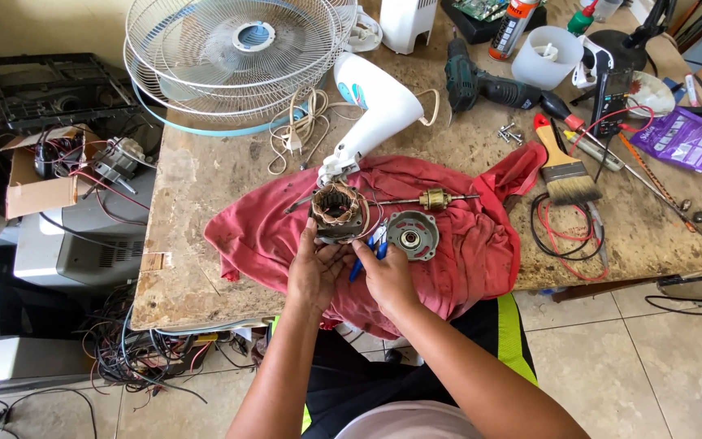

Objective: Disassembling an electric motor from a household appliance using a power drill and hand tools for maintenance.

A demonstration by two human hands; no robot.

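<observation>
A fan motor stator with copper windings rests on a red cloth spread over the workbench. My left hand cups the stator from below, fingers touching its housing. Just to the right, my right hand grips blue-handled pliers whose tip points at the stator's wires. A round grey end cover lies beside the pliers. The rotor shaft with its brass-coloured part lies on the cloth behind. The white fan body leans toward the stator.
Wire fan guards lie at the bench's back left. A paintbrush, screwdrivers, a cordless drill, a white cup and a spray can crowd the right. A cardboard box and tangled cables sit left.
</observation>
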